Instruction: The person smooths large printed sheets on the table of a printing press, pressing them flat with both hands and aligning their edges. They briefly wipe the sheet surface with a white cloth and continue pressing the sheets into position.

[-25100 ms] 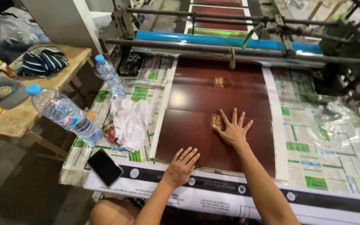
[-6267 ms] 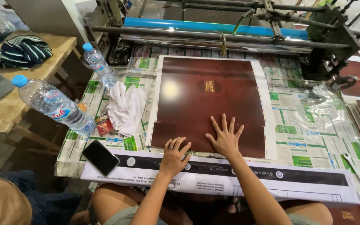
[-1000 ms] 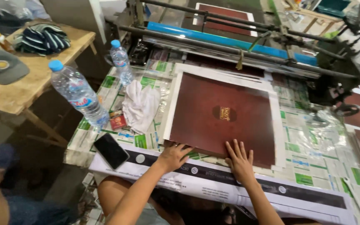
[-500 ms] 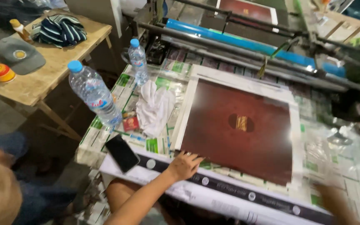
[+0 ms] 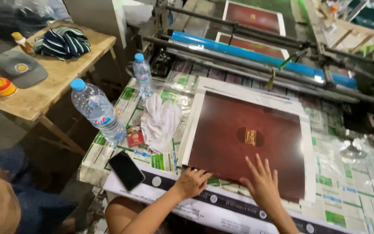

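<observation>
Two clear plastic water bottles with blue caps, one large [image 5: 97,112] and one smaller [image 5: 143,76], stand at centre left on the paper-covered bench [image 5: 351,195]. Just right of them lies a crumpled white cloth [image 5: 161,122], with a black phone [image 5: 126,170] lower down. At lower centre, the left hand [image 5: 191,183] curls its fingers on the near edge of the dark red printed sheet [image 5: 247,143]. The right hand [image 5: 262,184] lies flat on it, fingers spread.
</observation>
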